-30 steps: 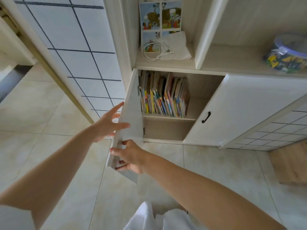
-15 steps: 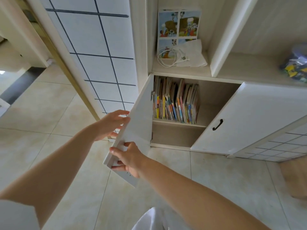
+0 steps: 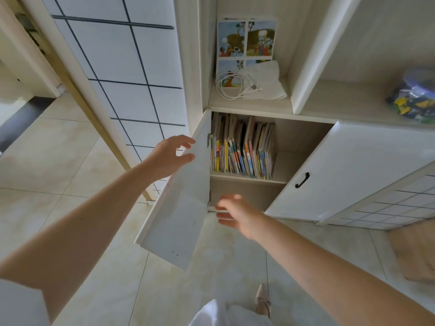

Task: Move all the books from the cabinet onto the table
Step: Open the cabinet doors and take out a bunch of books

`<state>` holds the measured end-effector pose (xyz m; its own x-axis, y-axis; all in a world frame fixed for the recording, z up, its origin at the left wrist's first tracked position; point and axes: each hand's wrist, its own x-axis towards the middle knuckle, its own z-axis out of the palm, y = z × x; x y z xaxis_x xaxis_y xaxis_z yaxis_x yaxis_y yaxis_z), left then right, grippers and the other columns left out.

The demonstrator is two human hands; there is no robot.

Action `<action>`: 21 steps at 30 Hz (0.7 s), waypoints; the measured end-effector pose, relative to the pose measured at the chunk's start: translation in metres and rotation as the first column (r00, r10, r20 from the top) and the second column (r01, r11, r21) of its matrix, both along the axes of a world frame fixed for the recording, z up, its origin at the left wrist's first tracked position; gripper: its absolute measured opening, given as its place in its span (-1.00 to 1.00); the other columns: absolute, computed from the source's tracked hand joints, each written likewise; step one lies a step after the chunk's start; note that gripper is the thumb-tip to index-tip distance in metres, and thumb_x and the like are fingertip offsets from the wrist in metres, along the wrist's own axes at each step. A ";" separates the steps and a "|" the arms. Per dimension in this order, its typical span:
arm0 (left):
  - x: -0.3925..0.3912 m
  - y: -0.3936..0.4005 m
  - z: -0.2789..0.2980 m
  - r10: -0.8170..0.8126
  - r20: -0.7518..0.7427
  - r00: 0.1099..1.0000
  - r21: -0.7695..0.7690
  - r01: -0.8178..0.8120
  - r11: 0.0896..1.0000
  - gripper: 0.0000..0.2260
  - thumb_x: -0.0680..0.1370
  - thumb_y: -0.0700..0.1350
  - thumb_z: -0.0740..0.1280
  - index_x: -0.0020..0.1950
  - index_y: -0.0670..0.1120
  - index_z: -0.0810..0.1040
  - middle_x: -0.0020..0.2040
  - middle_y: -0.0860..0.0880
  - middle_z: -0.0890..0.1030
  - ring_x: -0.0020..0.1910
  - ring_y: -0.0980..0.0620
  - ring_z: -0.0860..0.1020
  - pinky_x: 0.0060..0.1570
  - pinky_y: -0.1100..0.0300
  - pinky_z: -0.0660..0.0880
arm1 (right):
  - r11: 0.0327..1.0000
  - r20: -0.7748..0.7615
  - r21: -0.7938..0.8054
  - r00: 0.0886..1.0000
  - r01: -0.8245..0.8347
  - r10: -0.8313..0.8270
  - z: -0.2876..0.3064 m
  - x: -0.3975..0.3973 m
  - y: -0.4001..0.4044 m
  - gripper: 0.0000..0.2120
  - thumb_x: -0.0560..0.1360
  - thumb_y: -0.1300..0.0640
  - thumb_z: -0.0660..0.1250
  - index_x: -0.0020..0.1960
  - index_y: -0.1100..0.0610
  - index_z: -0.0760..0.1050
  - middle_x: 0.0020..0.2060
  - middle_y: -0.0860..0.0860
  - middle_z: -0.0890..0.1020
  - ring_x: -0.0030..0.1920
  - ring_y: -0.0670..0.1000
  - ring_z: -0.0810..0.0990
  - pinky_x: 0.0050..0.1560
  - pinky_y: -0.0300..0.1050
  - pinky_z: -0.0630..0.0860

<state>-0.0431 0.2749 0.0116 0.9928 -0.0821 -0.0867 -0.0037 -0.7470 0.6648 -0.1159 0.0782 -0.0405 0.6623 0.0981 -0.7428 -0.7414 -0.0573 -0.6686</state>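
Head view, left hand (image 3: 170, 154) with fingers spread at the top edge of the open white cabinet door (image 3: 181, 203), right hand (image 3: 237, 214) released and blurred before the lower compartment, row of colourful upright books (image 3: 242, 149) on the inner shelf.

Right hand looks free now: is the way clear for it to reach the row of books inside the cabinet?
Probably yes. The right hand is open and empty below the shelf opening, the left door is swung wide, and nothing stands in front of the books. The left hand is at that door's top edge.
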 end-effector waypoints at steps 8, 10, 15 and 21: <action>0.025 -0.081 -0.024 -0.082 0.036 0.996 -0.030 0.083 0.996 -0.70 0.56 -0.16 0.35 0.28 0.01 0.52 0.08 0.12 0.55 0.11 0.17 0.47 0.21 0.21 0.42 | 0.980 0.020 -0.170 0.995 0.100 -0.098 -0.008 0.059 -0.113 -0.76 0.53 0.25 0.30 0.19 0.20 0.46 0.09 0.19 0.60 0.02 0.13 0.62 0.05 0.00 0.60; 0.034 -0.105 -0.039 -0.099 -0.013 0.995 -0.047 0.098 0.994 -0.69 0.56 -0.19 0.34 0.30 -0.01 0.50 0.09 0.11 0.55 0.11 0.17 0.48 0.22 0.20 0.45 | 0.973 0.021 -0.207 0.995 0.103 -0.101 -0.010 0.080 -0.138 -0.77 0.54 0.25 0.29 0.20 0.21 0.45 0.10 0.19 0.60 0.05 0.13 0.61 0.10 0.01 0.58; 0.060 -0.166 -0.087 -0.038 -0.125 0.991 -0.117 0.023 0.993 -0.69 0.55 -0.24 0.32 0.28 -0.06 0.51 0.13 0.04 0.55 0.12 0.15 0.48 0.14 0.29 0.39 | 0.961 0.038 -0.274 0.999 0.041 -0.031 -0.026 0.141 -0.190 -0.75 0.54 0.21 0.28 0.21 0.22 0.46 0.05 0.15 0.60 0.06 0.11 0.60 0.07 -0.01 0.58; 0.101 -0.238 -0.172 0.148 -0.211 0.966 -0.268 -0.203 0.942 -0.66 0.52 -0.26 0.33 0.28 -0.04 0.51 0.20 -0.01 0.55 0.14 0.08 0.50 0.08 0.29 0.41 | 0.944 0.040 -0.320 0.994 -0.084 0.102 -0.071 0.227 -0.226 -0.85 0.56 0.14 0.30 0.11 0.16 0.46 -0.09 0.07 0.59 -0.04 0.04 0.59 -0.02 -0.06 0.57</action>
